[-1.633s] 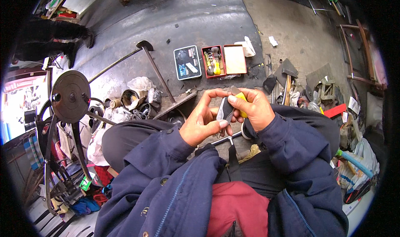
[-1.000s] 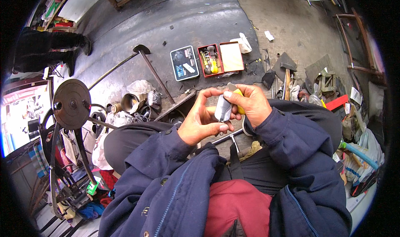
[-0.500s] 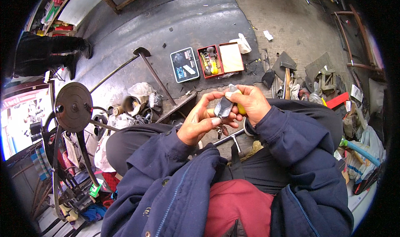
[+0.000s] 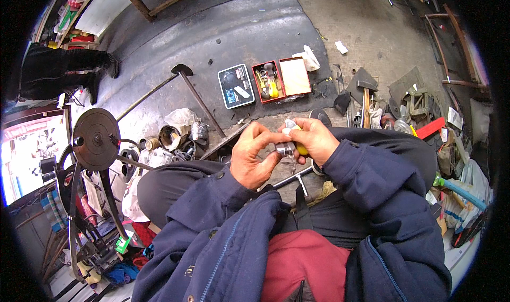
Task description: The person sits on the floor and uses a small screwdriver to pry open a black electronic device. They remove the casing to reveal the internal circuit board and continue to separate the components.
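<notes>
In front of my lap both hands meet. My left hand [image 4: 252,156] is closed, thumb and fingers pinching a small silver-and-dark key fob [image 4: 285,149]. Its keys are mostly hidden now. My right hand [image 4: 314,138] is closed around a small yellow bottle with a whitish tip [image 4: 290,125]; its tip points up and away from me, near the left fingertips. Fingers cover much of both things, so whether they touch I cannot tell.
Beyond my hands lie an open red box of tools [image 4: 269,81] and a dark flat tin [image 4: 237,87]. A cast-metal machine with a round wheel [image 4: 96,139] stands left. A hammer [image 4: 366,95] and clutter lie right. Another person's legs [image 4: 64,71] show far left.
My left fingers have curled further over the key fob, which has tilted and shows less; the keys dangling below have dropped from sight. Both hands stay close together.
</notes>
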Action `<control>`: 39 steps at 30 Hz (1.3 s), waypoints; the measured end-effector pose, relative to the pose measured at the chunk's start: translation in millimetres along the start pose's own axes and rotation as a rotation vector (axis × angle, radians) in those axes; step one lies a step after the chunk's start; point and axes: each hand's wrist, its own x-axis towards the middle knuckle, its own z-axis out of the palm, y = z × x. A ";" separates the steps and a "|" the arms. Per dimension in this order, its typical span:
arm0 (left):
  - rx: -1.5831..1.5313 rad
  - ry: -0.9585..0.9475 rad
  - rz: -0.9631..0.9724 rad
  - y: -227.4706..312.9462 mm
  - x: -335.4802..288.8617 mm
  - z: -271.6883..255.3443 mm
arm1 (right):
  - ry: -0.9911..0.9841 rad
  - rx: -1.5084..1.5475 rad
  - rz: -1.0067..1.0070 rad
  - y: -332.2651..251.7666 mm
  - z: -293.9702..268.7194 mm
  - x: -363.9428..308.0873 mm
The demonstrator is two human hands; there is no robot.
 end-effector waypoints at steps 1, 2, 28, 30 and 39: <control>0.046 0.085 0.068 -1.7 2.2 1.5 | 0.014 -0.050 -0.022 -0.2 0.6 -0.1; 0.101 0.169 0.125 -4.0 3.9 2.5 | 0.035 -0.105 -0.032 -1.1 1.8 -0.6; -0.771 -0.116 -0.415 -28.7 1.2 6.8 | 0.116 -0.531 -0.354 -31.6 31.9 -33.9; -0.702 -0.109 -0.407 -27.2 -0.3 7.5 | 0.135 -0.574 -0.358 -32.6 31.4 -34.7; -0.439 -0.063 -0.292 -21.4 -1.7 10.0 | 0.078 -0.503 -0.242 -36.5 30.2 -35.2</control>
